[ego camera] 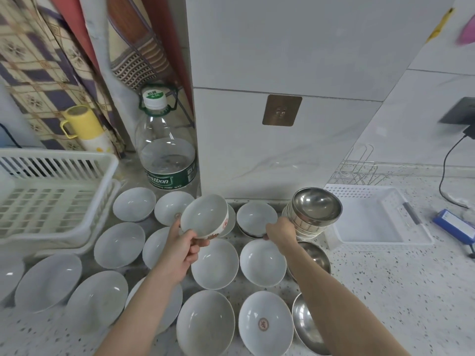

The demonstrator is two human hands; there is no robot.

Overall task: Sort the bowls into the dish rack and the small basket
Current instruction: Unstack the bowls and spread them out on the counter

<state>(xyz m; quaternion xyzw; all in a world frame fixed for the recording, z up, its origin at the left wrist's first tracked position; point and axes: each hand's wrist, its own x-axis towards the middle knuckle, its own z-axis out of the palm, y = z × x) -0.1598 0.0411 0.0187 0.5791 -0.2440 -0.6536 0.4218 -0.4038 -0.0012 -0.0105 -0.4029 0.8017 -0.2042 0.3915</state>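
The left hand (186, 244) grips a tilted white bowl (204, 216) above the bowls on the counter (385, 291), the right hand (281, 231) holds a stack of steel bowls (312, 213), fingers hidden behind it.

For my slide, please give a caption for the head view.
Left hand lifts a white bowl; right hand holds stacked steel bowls near the small basket.

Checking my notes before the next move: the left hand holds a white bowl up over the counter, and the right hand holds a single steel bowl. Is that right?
Not quite. The head view shows the right hand gripping a stack of steel bowls, not a single one. The left hand does hold a white bowl up over the counter.
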